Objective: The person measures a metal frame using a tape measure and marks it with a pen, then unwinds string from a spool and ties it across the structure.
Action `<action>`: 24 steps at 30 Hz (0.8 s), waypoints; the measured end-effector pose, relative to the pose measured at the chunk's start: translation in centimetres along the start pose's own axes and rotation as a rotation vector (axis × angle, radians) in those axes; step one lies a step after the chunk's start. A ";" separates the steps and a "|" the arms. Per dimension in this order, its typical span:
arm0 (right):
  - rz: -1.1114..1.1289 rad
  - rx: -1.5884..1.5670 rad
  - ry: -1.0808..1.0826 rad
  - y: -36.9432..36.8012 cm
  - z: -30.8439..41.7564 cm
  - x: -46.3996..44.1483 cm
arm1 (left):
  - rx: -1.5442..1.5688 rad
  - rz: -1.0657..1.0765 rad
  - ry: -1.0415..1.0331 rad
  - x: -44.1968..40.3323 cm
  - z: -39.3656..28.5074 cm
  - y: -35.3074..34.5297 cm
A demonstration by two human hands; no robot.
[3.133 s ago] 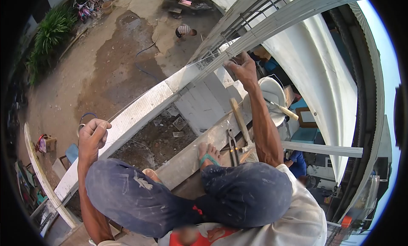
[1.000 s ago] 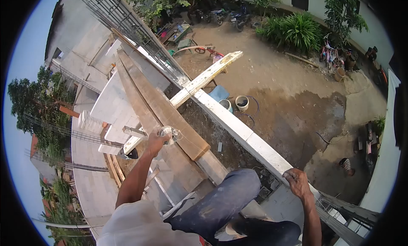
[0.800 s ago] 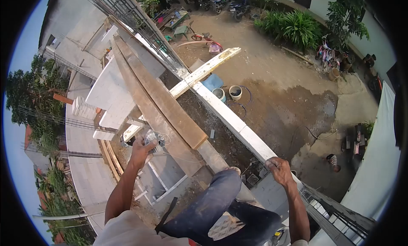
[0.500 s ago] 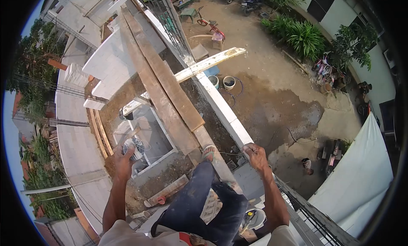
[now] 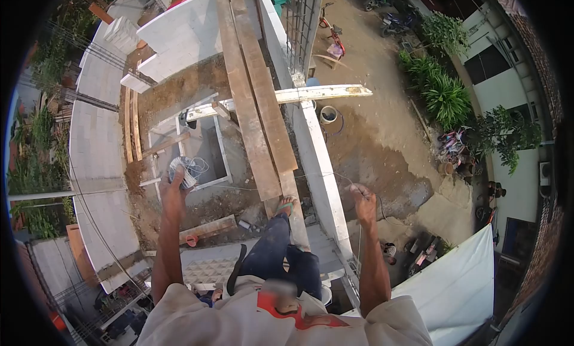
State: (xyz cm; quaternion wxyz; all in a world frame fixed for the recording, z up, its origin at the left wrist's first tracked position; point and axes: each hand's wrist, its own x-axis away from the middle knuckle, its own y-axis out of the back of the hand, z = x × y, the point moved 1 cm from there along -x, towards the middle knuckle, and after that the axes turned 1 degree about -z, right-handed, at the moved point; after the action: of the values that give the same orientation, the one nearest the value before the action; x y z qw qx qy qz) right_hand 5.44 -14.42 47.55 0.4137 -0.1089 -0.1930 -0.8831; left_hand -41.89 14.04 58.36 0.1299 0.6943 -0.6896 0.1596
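String (image 5: 239,187) stretches between the worker's two hands, thin and a little slack, and from where I stand I can follow it across the planks and over the white wall. Its coil (image 5: 188,170) sits in the left hand (image 5: 174,193), fingers and thumb wrapped about it, a few loose loops standing out to the side; what lies at its core is too small to tell. The right hand (image 5: 363,200) is raised just beyond the wall, fingers curled and thumb pressed in, pinching the string where it arrives.

Two brown planks (image 5: 251,101) lie side by side between the hands, and a foot (image 5: 286,206) in a green sandal stands just past their near end. Along their right side runs the white wall (image 5: 320,160); a pale beam (image 5: 344,92) lies across its top, sticking out over the yard. Where wall and beam meet, a column of steel bars (image 5: 304,29) rises.

Below the left hand a wooden board (image 5: 216,226) lies on the dirt. Out in the yard I see a bucket (image 5: 328,114) near the wall, a red bicycle (image 5: 336,42) farther off, and a white sheet (image 5: 454,283) spread low on the right.
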 end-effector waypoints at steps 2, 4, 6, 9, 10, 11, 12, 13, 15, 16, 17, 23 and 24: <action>-0.010 0.030 -0.010 -0.5 2.6 -1.0 | 0.039 -0.038 -0.003 -1.7 -1.1 2.2; -0.002 0.122 -0.002 -0.6 3.7 -2.2 | 0.076 -0.074 -0.007 -3.0 -2.1 4.1; 0.000 0.153 0.013 -1.2 5.2 -3.2 | 0.153 -0.121 -0.036 -4.1 -3.1 5.8; -0.016 0.174 0.005 -2.7 7.8 -3.9 | 0.175 -0.152 -0.078 -5.1 -4.2 8.2; -0.031 0.170 -0.015 -3.1 8.6 -4.1 | 0.176 -0.150 -0.077 -5.1 -4.7 8.5; -0.035 0.172 -0.014 -3.4 9.2 -4.3 | 0.176 -0.165 -0.084 -5.1 -5.3 8.8; -0.035 0.181 -0.027 -3.6 9.5 -4.6 | 0.178 -0.179 -0.093 -5.1 -5.8 9.2; -0.034 0.190 -0.039 -3.8 9.8 -5.0 | 0.183 -0.177 -0.093 -5.3 -5.9 9.6; -0.035 0.217 0.011 -4.3 10.3 -5.7 | 0.173 -0.193 -0.105 -6.0 -6.1 10.4; -0.035 0.240 0.058 -4.6 10.8 -6.1 | 0.178 -0.192 -0.111 -6.3 -6.6 10.4; -0.037 0.238 0.064 -5.0 11.0 -6.5 | 0.174 -0.229 -0.098 -6.6 -7.0 10.2; -0.060 -0.007 -0.015 -7.7 13.8 -11.5 | 0.286 -0.255 -0.105 -14.1 -7.6 9.0; -0.061 0.010 -0.037 -8.2 13.8 -13.3 | 0.336 -0.278 -0.100 -16.2 -8.2 8.0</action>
State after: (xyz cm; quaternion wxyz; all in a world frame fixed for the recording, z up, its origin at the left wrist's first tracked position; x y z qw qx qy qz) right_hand 8.00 5.48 53.29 0.3836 -0.1172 -0.2082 -0.8921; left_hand -50.19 32.03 59.04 -0.0012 0.8016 -0.5565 0.2183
